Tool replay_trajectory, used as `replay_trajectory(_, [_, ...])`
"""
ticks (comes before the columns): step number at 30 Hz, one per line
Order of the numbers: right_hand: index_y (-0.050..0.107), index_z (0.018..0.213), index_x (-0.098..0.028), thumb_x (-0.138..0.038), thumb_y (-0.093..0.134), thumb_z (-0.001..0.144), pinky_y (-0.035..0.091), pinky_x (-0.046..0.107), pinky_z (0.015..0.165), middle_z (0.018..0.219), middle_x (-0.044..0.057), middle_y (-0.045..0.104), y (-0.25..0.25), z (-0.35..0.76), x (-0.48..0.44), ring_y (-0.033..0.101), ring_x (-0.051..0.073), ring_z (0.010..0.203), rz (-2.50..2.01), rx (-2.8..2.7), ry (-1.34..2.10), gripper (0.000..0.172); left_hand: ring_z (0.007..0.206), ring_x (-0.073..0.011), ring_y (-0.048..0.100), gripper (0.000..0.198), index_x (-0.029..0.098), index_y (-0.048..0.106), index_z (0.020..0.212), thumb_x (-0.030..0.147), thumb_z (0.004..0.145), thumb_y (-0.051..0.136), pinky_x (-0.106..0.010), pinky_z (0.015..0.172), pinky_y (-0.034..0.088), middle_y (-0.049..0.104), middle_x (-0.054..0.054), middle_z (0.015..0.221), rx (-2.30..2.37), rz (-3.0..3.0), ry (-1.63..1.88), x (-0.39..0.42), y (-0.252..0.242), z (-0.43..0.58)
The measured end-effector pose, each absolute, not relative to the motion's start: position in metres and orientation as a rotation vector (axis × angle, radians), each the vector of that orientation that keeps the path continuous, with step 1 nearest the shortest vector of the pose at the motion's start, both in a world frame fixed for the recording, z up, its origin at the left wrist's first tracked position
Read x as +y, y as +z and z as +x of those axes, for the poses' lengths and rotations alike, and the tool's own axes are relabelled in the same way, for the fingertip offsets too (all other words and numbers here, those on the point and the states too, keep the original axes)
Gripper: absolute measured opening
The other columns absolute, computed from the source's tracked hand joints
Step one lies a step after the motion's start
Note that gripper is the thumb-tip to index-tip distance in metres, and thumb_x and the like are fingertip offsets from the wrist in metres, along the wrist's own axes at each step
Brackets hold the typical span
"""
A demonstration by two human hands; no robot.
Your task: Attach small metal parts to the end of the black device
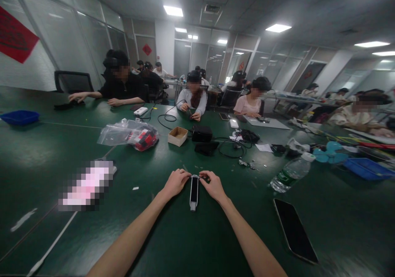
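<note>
A narrow white-framed device with a black face lies on the green table straight in front of me, its white tip pointing towards me. My left hand pinches the far left corner with thumb and fingertips. At the far right corner, the bent fingers of my right hand close on the same far end. Whether a small part sits between the fingertips there is too small to make out.
A water bottle and a dark phone are on the right. To the left lie a pixelated phone-like thing and cables. Beyond are a plastic bag, an open box and small metal parts. Several people sit across the table.
</note>
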State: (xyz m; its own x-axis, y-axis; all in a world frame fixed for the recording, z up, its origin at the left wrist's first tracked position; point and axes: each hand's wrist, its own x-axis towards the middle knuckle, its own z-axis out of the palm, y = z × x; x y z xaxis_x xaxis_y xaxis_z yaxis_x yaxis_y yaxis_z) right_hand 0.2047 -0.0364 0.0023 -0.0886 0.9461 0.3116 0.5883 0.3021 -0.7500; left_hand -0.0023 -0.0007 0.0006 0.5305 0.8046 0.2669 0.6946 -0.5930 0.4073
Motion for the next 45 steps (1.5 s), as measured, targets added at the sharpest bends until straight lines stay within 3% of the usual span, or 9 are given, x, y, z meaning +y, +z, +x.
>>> replay_trajectory(45, [0.063, 0.102, -0.02, -0.02, 0.056, 0.08, 0.05, 0.036, 0.081, 0.096, 0.005, 0.065, 0.007, 0.201, -0.037, 0.06, 0.019, 0.088, -1.397, -1.796, 0.532, 0.023, 0.092, -0.0184, 0.056, 0.028, 0.026, 0.065, 0.109, 0.028, 0.097, 0.04, -0.031, 0.079, 0.043, 0.065, -0.004, 0.103, 1.26, 2.526, 0.637, 0.002, -0.001, -0.002])
